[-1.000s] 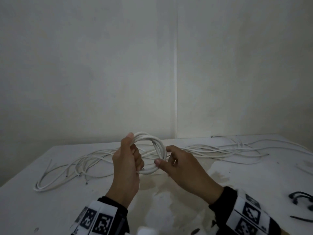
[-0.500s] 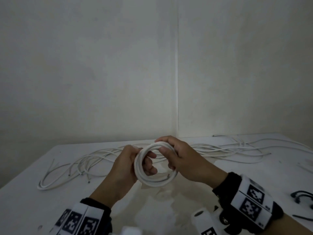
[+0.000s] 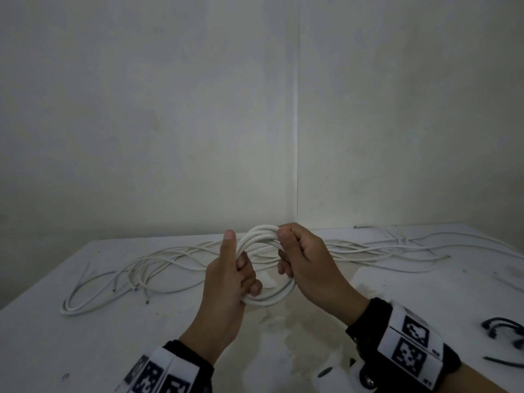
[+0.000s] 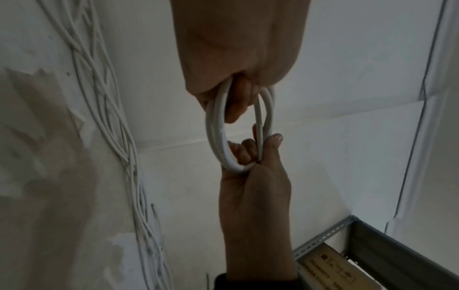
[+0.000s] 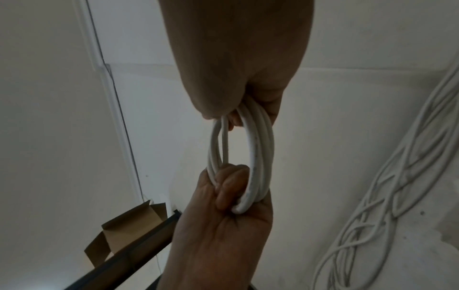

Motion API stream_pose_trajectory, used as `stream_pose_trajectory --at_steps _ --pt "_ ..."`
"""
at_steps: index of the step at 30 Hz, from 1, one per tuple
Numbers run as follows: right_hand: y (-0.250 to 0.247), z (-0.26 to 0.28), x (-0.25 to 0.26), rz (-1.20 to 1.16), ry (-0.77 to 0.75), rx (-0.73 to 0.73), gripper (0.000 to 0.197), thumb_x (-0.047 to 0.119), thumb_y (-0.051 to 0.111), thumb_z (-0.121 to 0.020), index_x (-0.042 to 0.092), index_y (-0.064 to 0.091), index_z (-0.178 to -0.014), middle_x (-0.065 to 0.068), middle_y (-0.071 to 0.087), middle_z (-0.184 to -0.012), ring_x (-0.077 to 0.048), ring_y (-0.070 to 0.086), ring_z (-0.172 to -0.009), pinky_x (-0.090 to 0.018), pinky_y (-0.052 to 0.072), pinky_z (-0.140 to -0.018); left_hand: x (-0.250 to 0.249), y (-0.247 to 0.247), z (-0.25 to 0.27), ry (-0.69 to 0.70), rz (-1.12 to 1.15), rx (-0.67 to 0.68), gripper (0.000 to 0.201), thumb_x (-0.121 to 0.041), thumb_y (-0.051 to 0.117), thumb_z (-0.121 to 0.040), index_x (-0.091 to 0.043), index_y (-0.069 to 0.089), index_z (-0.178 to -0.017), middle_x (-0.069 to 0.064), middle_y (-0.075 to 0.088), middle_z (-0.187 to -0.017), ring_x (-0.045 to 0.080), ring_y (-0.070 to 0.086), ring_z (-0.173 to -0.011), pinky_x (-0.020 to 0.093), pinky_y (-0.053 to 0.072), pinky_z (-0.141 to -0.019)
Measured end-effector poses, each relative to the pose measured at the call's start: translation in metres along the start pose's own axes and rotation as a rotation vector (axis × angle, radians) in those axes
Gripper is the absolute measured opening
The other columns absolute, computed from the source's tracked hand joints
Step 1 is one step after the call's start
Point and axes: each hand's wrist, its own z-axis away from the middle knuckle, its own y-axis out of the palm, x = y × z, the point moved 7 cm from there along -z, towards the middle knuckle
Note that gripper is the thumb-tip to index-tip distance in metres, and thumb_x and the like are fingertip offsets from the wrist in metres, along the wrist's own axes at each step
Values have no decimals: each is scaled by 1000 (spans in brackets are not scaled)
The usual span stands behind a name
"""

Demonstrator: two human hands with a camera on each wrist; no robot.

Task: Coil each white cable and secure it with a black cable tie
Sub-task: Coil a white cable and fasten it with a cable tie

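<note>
Above the counter (image 3: 85,350), the left hand (image 3: 226,282) and right hand (image 3: 309,262) each curl their fingers around opposite sides of the coiled white cable (image 3: 272,296).

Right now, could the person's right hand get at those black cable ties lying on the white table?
Probably, but not freely: the black cable ties lie unobstructed on that side, yet the right hand grips the white coiled cable together with the left hand.
</note>
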Motion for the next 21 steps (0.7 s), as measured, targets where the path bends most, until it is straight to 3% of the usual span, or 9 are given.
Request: stream_pose_trajectory --at_steps 3,5,6,8,11,14,16,21 --pt "-5 -1 -1 61 -13 12 23 26 41 -96 26 51 -75 15 45 -46 -4 39 -43 -30 38 -53 2 2 -3 -74 -128 204 52 -50 40 -85 -12 45 -51 2 40 -42 16 43 -38 30 49 -55" --pt "-3 1 4 161 -63 79 24 25 43 -95 30 48 -72 18 48 -49 -4 42 -44 -20 35 -52 -1 4 -2 -99 -289 329 51 -56 42 -79 -12 53 -55 5 48 -49 19 52 -46 38 49 -69" --pt "-1 2 7 209 -81 117 25 24 43 -95 32 47 -72 21 50 -51 -2 45 -46 -14 33 -52 -3 5 -3 -83 -376 350 50 -57 42 -78 -11 53 -59 2 48 -50 17 52 -46 37 48 -67" --pt "1 1 10 237 -91 153 27 21 43 -96 33 47 -72 27 53 -56 1 49 -49 -11 34 -52 -6 11 -2 -24 -458 327 44 -51 43 -83 -13 43 -61 -5 37 -48 10 39 -41 27 43 -53" --pt "-1 -1 10 180 -78 134 26 22 44 -96 33 51 -73 13 50 -55 -5 44 -49 -21 38 -54 -4 15 0 0 -374 201 43 -35 46 -91 -18 35 -53 -9 27 -44 7 23 -37 19 29 -38" --pt "-3 -1 5 87 -38 112 18 31 42 -93 26 58 -88 9 47 -60 -6 48 -53 -21 42 -57 -1 12 -3 -4 -266 104 46 -32 48 -92 -19 34 -49 -9 24 -42 6 20 -35 18 25 -35" --pt "-3 0 2 114 -39 130 30 41 40 -87 25 56 -105 9 50 -61 -1 51 -58 -18 42 -63 -3 9 -6 5 -214 56 44 -32 48 -92 -18 32 -54 -9 23 -42 6 20 -35 18 24 -35" --pt "-8 2 2 208 -79 102 17 25 42 -95 26 50 -110 10 49 -59 -1 50 -55 -10 38 -56 2 10 -6 -5 -186 64 40 -34 48 -92 -14 37 -58 -8 27 -43 6 24 -36 17 29 -36"
